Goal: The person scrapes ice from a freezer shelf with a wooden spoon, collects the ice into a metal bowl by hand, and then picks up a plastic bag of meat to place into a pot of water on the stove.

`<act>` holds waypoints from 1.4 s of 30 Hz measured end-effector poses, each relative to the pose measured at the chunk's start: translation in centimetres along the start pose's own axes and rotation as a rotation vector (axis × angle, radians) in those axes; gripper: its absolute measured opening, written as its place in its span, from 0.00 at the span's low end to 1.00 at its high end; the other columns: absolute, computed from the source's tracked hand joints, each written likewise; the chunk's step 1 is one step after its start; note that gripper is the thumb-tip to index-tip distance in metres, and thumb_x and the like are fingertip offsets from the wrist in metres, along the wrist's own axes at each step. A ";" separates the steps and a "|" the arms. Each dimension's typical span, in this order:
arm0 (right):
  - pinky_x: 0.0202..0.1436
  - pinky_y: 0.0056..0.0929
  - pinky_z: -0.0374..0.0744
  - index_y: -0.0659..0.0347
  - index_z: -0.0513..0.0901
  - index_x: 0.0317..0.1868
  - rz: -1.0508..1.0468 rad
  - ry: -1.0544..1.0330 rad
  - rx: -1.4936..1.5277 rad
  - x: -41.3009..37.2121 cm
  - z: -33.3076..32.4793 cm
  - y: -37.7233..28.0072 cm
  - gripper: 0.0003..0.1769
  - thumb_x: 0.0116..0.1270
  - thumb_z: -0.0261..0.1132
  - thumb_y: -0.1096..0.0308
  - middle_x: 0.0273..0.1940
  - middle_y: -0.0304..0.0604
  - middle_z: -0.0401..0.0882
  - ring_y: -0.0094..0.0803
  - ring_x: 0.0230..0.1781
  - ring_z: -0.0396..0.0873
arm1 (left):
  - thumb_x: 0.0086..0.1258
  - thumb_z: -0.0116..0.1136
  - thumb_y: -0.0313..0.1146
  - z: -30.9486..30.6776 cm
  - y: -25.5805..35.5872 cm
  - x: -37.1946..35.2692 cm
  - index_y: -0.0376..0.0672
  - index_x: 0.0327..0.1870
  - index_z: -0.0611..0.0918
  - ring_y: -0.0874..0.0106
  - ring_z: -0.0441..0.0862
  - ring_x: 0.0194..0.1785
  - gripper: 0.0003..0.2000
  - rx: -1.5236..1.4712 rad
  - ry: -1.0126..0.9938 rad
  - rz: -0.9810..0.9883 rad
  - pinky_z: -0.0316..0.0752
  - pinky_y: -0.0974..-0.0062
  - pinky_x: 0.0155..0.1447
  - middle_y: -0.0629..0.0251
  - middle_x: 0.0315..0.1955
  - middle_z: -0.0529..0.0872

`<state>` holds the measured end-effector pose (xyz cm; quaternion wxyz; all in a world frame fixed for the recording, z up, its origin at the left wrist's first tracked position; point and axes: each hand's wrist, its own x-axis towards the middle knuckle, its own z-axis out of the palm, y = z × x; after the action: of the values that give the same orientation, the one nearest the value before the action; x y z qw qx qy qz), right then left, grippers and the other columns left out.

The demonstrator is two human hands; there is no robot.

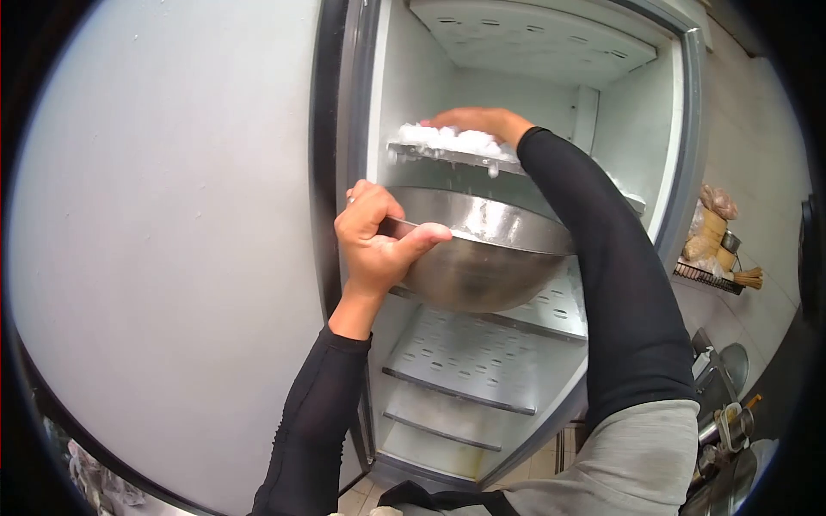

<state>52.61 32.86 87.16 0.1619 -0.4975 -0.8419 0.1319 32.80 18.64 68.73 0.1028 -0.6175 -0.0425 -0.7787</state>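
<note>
Pale inner walls [641,112] of an upright cold cabinet fill the middle of the view, with a broad grey door panel [172,215] at left and a wire basket [710,277] on the tiled wall at right. On one of the upper shelves, white, crumbly ice [452,138] lies heaped along the front edge, towards its left corner, and bits hang or drop off that edge. Just below is a metal bowl [490,279], in front of the perforated lower shelves [469,353]; whether it rests on one of them I cannot tell.

The left hand [374,228] is closed round the bowl's left rim, its thumb lying along the near lip. The right hand [473,119] reaches over the ice, fingers bent down onto it; how tightly they close is hidden.

The step in hand looks like raking ice off the shelf's front edge into the bowl. Continuing it would call for drawing the right hand outward while the left keeps the rim beneath the edge. The bowl's mouth faces up, its rim dipping towards the right in view; being round, it has no clear long axis. The ice heap's length follows the shelf's front edge.
</note>
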 end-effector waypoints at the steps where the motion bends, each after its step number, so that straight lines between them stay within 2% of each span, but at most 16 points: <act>1: 0.67 0.41 0.67 0.43 0.75 0.71 -0.147 -0.059 -0.007 0.1 -0.5 -0.2 0.47 0.58 0.57 0.22 0.70 0.45 0.71 0.45 0.70 0.67 | 0.40 0.84 0.54 -0.2 -0.2 0.3 0.46 0.18 0.65 0.73 0.60 0.27 0.33 0.005 -0.002 -0.003 0.60 0.74 0.41 0.73 0.16 0.62; 4: 0.67 0.38 0.68 0.44 0.75 0.71 0.038 0.101 -0.002 -2.6 1.0 -2.7 0.46 0.60 0.57 0.24 0.70 0.44 0.72 0.44 0.68 0.69 | 0.39 0.84 0.54 0.1 -0.6 0.9 0.46 0.18 0.65 0.73 0.60 0.26 0.33 -0.016 -0.015 -0.038 0.60 0.75 0.39 0.73 0.15 0.63; 14: 0.73 0.41 0.62 0.54 0.83 0.61 -0.277 -0.028 -0.024 -4.8 0.4 -2.1 0.35 0.63 0.65 0.38 0.67 0.42 0.76 0.39 0.70 0.66 | 0.42 0.85 0.48 1.0 -1.8 1.0 0.45 0.18 0.68 0.75 0.62 0.27 0.29 -0.045 -0.003 -0.036 0.58 0.75 0.31 0.74 0.16 0.66; 16: 0.69 0.36 0.68 0.61 0.82 0.61 -0.393 -0.061 0.330 -6.4 -0.4 -1.6 0.29 0.68 0.66 0.49 0.61 0.46 0.79 0.36 0.65 0.72 | 0.43 0.84 0.48 1.2 -1.9 0.7 0.44 0.18 0.68 0.75 0.62 0.28 0.29 -0.072 -0.002 -0.050 0.57 0.75 0.31 0.73 0.17 0.66; 18: 0.68 0.40 0.70 0.64 0.80 0.62 -0.290 -0.077 0.489 -7.3 -1.1 -0.2 0.32 0.70 0.63 0.45 0.64 0.49 0.77 0.38 0.66 0.72 | 0.45 0.83 0.49 1.5 -2.4 0.4 0.44 0.18 0.68 0.75 0.62 0.28 0.29 -0.045 0.030 -0.084 0.57 0.75 0.31 0.73 0.17 0.66; 20: 0.68 0.44 0.70 0.64 0.79 0.64 -0.050 0.283 0.344 -6.2 -1.9 2.4 0.35 0.72 0.59 0.41 0.66 0.51 0.74 0.41 0.66 0.71 | 0.44 0.83 0.51 2.0 -2.5 0.0 0.43 0.18 0.69 0.75 0.62 0.28 0.30 -0.052 0.035 -0.070 0.57 0.75 0.32 0.73 0.17 0.66; 22: 0.69 0.46 0.68 0.61 0.78 0.66 0.115 0.226 0.474 -5.5 -1.0 1.4 0.37 0.73 0.57 0.37 0.68 0.51 0.72 0.43 0.66 0.71 | 0.44 0.83 0.52 2.1 -2.3 -0.3 0.44 0.18 0.69 0.74 0.62 0.28 0.30 -0.068 0.032 -0.126 0.57 0.76 0.34 0.73 0.17 0.66; 25: 0.69 0.42 0.68 0.61 0.78 0.66 0.026 0.127 0.147 -5.7 2.3 -3.0 0.34 0.74 0.58 0.41 0.67 0.48 0.75 0.40 0.67 0.71 | 0.43 0.83 0.52 2.2 -2.2 -0.8 0.45 0.19 0.69 0.75 0.62 0.27 0.29 -0.053 0.018 -0.091 0.60 0.75 0.40 0.74 0.16 0.65; 27: 0.68 0.39 0.69 0.57 0.78 0.67 -0.413 -0.049 0.108 -4.9 3.1 -3.7 0.29 0.75 0.59 0.48 0.63 0.43 0.78 0.35 0.64 0.73 | 0.43 0.83 0.51 1.9 -1.9 -1.1 0.45 0.19 0.69 0.74 0.63 0.27 0.29 -0.038 -0.006 -0.038 0.61 0.75 0.43 0.75 0.15 0.65; 28: 0.68 0.39 0.69 0.57 0.78 0.67 -0.415 -0.039 0.096 -5.6 2.2 -3.9 0.29 0.75 0.59 0.48 0.63 0.43 0.78 0.35 0.64 0.73 | 0.43 0.83 0.51 1.7 -1.6 -1.0 0.45 0.19 0.68 0.74 0.63 0.27 0.29 -0.033 -0.016 -0.002 0.62 0.74 0.44 0.74 0.14 0.65; 30: 0.67 0.35 0.71 0.54 0.79 0.66 -0.365 -0.204 0.310 -8.1 -0.3 -2.7 0.24 0.76 0.59 0.53 0.59 0.41 0.82 0.32 0.62 0.76 | 0.43 0.83 0.47 0.7 -0.7 -1.3 0.45 0.19 0.68 0.72 0.63 0.27 0.29 0.004 -0.044 -0.060 0.63 0.73 0.40 0.72 0.16 0.66; 31: 0.67 0.38 0.73 0.55 0.78 0.67 -0.293 -0.097 0.365 -9.8 -2.3 -1.4 0.28 0.76 0.57 0.47 0.61 0.43 0.81 0.36 0.64 0.76 | 0.43 0.83 0.47 0.6 -0.7 -1.5 0.44 0.20 0.68 0.72 0.63 0.28 0.28 -0.020 -0.025 -0.062 0.63 0.73 0.38 0.71 0.17 0.66; 33: 0.69 0.40 0.71 0.58 0.75 0.69 0.094 0.254 -0.297 -14.4 -5.2 0.8 0.35 0.74 0.55 0.40 0.65 0.47 0.77 0.41 0.67 0.74 | 0.44 0.82 0.46 -0.1 -0.7 -1.9 0.42 0.21 0.69 0.72 0.64 0.29 0.28 -0.039 -0.009 -0.049 0.61 0.74 0.36 0.69 0.20 0.68; 34: 0.76 0.44 0.62 0.59 0.72 0.71 0.278 0.114 -0.535 -12.9 -8.4 7.1 0.41 0.74 0.50 0.34 0.72 0.50 0.69 0.45 0.73 0.66 | 0.44 0.82 0.46 -0.4 -0.6 -2.0 0.42 0.21 0.69 0.72 0.64 0.29 0.28 -0.045 -0.006 -0.047 0.61 0.74 0.36 0.69 0.20 0.68; 36: 0.76 0.43 0.60 0.58 0.71 0.72 0.517 0.148 -0.444 -15.7 -7.4 11.1 0.41 0.74 0.47 0.33 0.73 0.50 0.68 0.44 0.74 0.64 | 0.43 0.82 0.48 -0.7 -0.3 -1.8 0.42 0.21 0.69 0.72 0.65 0.29 0.28 -0.075 0.015 -0.109 0.61 0.74 0.36 0.70 0.20 0.68; 42: 0.78 0.41 0.56 0.57 0.71 0.72 0.410 0.241 0.042 -13.1 -2.4 7.6 0.43 0.75 0.40 0.30 0.75 0.50 0.63 0.41 0.78 0.58 | 0.40 0.84 0.51 -0.5 0.3 -1.4 0.43 0.21 0.70 0.72 0.64 0.29 0.30 -0.051 0.019 -0.025 0.62 0.74 0.37 0.71 0.19 0.69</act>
<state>65.53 25.08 84.62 0.2413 -0.6666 -0.6951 0.1193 32.69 18.43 67.23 0.0779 -0.6119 -0.0293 -0.7865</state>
